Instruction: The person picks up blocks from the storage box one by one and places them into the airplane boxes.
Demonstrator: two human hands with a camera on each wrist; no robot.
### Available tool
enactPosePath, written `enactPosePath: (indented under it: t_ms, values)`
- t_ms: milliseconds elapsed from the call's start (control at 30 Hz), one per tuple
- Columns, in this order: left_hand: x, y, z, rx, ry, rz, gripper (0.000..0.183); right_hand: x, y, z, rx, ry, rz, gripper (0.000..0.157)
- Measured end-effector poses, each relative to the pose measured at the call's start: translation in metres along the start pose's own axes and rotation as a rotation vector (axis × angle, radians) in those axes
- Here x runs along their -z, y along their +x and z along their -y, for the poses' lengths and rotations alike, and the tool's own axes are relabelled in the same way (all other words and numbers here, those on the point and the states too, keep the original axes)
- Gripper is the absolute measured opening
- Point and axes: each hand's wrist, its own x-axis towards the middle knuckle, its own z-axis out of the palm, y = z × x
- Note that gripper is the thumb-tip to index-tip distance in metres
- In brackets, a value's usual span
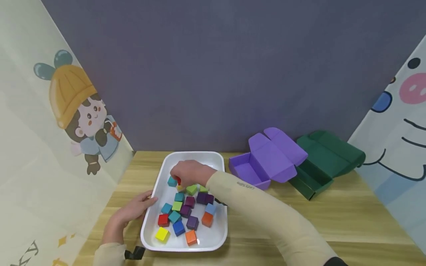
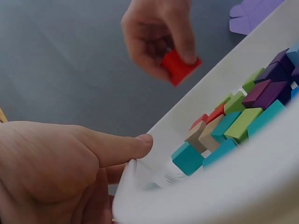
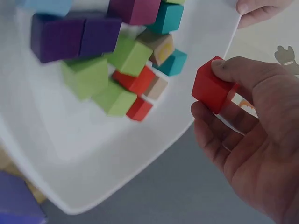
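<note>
A white tray (image 1: 212, 238) full of loose coloured cubes lies on the table. My right hand (image 1: 191, 172) is over its far part and pinches a red cube (image 3: 209, 89) between thumb and fingertips. In the right wrist view that cube is raised above the others. My left hand (image 1: 134, 207) holds the tray's left side, thumb over the rim and fingers down its outer wall. Below the right hand are green cubes (image 3: 129, 53), two more red cubes (image 3: 135, 81), plain wooden cubes (image 2: 210, 133) and a teal cube (image 2: 188, 158).
An open purple box (image 1: 247, 171) stands right of the tray, its lid folded back. Beside it is an open dark green box (image 1: 311, 181). Behind the table rises a grey wall (image 1: 213, 81), with printed panels on both sides. My right sleeve (image 1: 266, 210) crosses the tray's right edge.
</note>
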Motion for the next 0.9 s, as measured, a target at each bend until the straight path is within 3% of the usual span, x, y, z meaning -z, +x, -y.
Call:
enactPosePath:
  t_ms: [267,400,633,900]
  values:
    - [0.004,0.001,0.003,-0.02,-0.014,0.059,0.06,0.01,-0.029,-0.02,0.039,0.01,-0.028,0.022]
    - [0.004,0.001,0.005,-0.026,-0.014,0.048,0.061,0.013,-0.043,-0.03,0.04,-0.001,-0.092,0.029]
    - [0.004,0.0,0.005,0.023,0.01,0.011,0.06,0.021,-0.065,-0.049,0.043,-0.017,-0.163,0.033]
    - [0.006,-0.001,0.0,-0.023,0.054,-0.011,0.032,0.038,-0.088,-0.078,0.049,-0.06,-0.206,0.03]
